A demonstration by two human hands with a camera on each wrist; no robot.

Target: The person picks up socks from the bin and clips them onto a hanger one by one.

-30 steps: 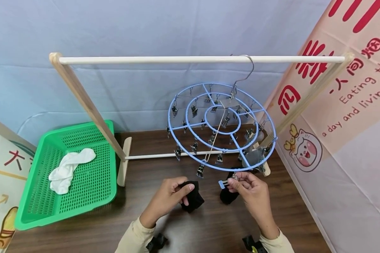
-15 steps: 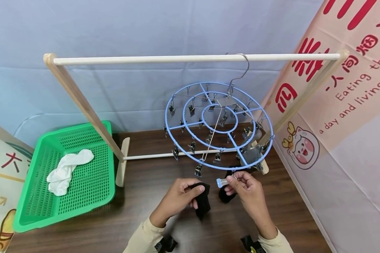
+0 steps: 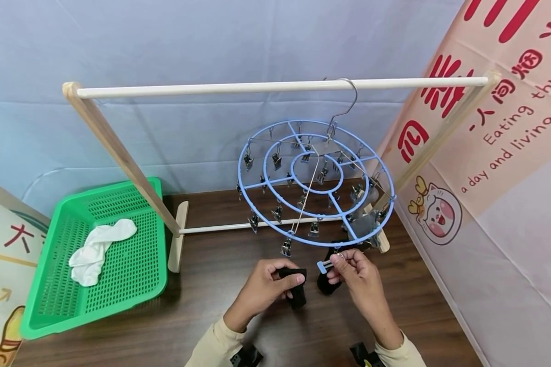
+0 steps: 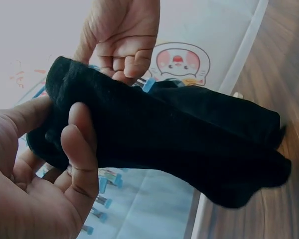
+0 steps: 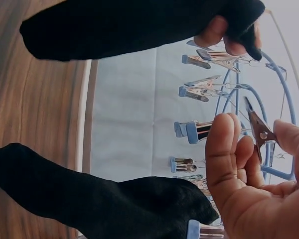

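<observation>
My left hand (image 3: pixel 266 290) grips a black sock (image 3: pixel 298 296) near its upper end, with the thumb in front. In the left wrist view this sock (image 4: pixel 154 129) stretches away to the right from the fingers. My right hand (image 3: pixel 361 279) pinches a metal clip (image 5: pixel 261 133) with blue tips between thumb and fingers. The clip hangs from the front rim of a round blue hanger (image 3: pixel 275 224). Just behind the right hand, a second black sock (image 5: pixel 104 196) hangs with a clip at its upper end. The held sock and the pinched clip are a short way apart.
The hanger hooks over the white bar (image 3: pixel 202 89) of a wooden rack (image 3: pixel 119 153), with several clips dangling below it. At the left, a green basket (image 3: pixel 153 275) holds a white sock (image 3: pixel 96 250). A printed cloth wall (image 3: pixel 500 214) rises on the right.
My left hand has moved right with its black sock, closer to the pinched clip. The right hand keeps its hold on the clip. The view has shifted slightly.
</observation>
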